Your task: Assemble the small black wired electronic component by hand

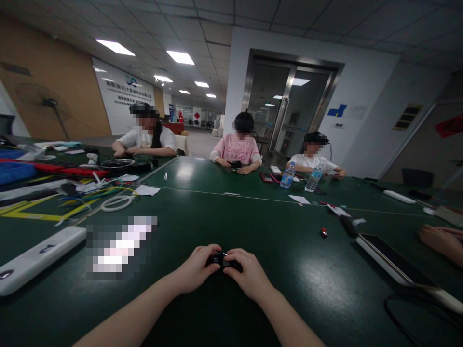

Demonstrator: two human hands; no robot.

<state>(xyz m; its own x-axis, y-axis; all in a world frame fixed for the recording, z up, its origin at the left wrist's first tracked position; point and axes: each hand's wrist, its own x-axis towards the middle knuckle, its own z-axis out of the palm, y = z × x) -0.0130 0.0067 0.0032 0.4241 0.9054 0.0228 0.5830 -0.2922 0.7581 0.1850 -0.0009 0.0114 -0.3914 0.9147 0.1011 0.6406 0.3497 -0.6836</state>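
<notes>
Both my hands meet over the near middle of the dark green table [224,217], around a small glossy black object [224,260]. My left hand [197,267] grips its left end between thumb and fingers. On its right end, my right hand [249,274] has thumb and fingers closed in the same way. A short bright edge shows on top, between the fingertips. The fingers cover much of the object, so its exact kind cannot be made out.
To the left lie a white power bank-like bar [43,258] and a blurred-out bright rectangle [125,246]. A small red item [323,233] and a phone-like slab [396,260] are at right. Water bottles [288,175] stand farther back. Several people sit around the table.
</notes>
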